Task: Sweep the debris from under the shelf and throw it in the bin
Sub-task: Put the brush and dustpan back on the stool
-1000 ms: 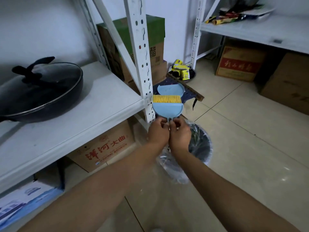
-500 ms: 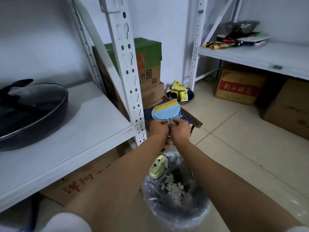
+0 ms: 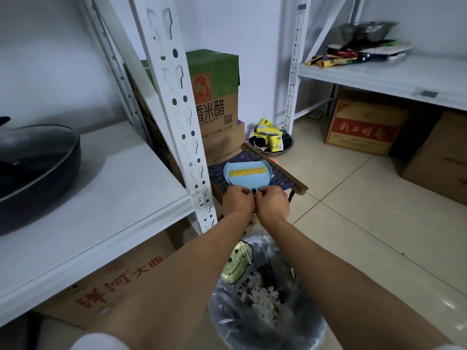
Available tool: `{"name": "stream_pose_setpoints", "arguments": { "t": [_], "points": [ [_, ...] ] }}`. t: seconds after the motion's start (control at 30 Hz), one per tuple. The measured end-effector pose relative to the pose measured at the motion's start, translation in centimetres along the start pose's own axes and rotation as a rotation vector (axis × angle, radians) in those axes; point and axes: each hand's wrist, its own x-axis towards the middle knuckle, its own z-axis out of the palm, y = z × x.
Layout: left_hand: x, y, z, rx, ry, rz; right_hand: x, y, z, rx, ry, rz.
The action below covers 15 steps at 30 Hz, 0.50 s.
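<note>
A small light-blue dustpan with a yellow-bristled brush lying in it is held out in front of me. My left hand and my right hand are side by side, both closed on its short handle. The dustpan hovers above a low folding stool beside the white shelf post. Below my forearms stands the bin, lined with a clear plastic bag. White crumbs and a yellow-green wrapper lie inside it.
A black lidded pan sits on the white shelf at left, with cartons below and behind it. A metal bowl of yellow packets stands on the tiled floor. More cartons sit under the right shelf.
The view has risen and shifted forward, so the bin now lies below my arms. The dustpan has tipped from upright to nearly flat over the stool. Both hands stay on its handle.
</note>
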Motion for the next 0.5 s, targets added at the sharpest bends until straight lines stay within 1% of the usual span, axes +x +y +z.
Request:
{"name": "stream_pose_setpoints", "arguments": {
  "t": [0.23, 0.5],
  "points": [
    [-0.5, -0.8, 0.5, 0.038, 0.101, 0.091, -0.2, 0.7, 0.4, 0.030, -0.018, -0.042],
    [0.4, -1.3, -0.1, 0.009, 0.077, 0.054, -0.2, 0.6, 1.1, 0.072, -0.014, 0.004]
  ]
}}
